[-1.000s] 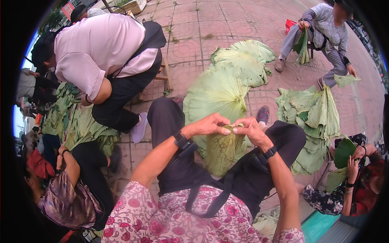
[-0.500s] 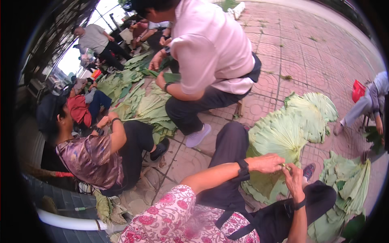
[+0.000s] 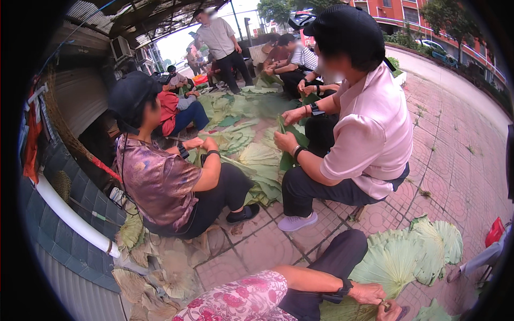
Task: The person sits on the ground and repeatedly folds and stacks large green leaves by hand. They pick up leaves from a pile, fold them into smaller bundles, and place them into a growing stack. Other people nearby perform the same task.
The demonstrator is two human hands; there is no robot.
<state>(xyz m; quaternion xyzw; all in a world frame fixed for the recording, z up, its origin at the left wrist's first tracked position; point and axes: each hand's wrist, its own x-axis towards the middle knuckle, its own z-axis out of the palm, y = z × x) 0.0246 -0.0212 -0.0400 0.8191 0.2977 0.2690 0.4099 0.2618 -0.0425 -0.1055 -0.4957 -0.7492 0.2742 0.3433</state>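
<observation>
My left hand (image 3: 368,293), with a dark band on its wrist, is closed, its fingertips pinched beside my right hand (image 3: 389,310). The right one is closed too and partly cut off by the lower edge. Between them shows a small pale-green end, seemingly the stalk end of a large lotus leaf. The broad pale-green lotus leaves (image 3: 390,257) with ribs fanning out lie just beyond my hands, next to my dark-trousered knee. How the pinched end joins them is partly hidden by my fingers.
A person in pink (image 3: 369,134) and one in a patterned shirt (image 3: 160,182) sit ahead, handling leaves. Lotus leaves (image 3: 262,160) spread between them. Dried brown leaves (image 3: 171,275) and a white pipe (image 3: 75,216) are at left. Red paving (image 3: 444,160) stretches right.
My view has swung up and to the left, so my hands now sit lower in the picture. They stay pinched together.
</observation>
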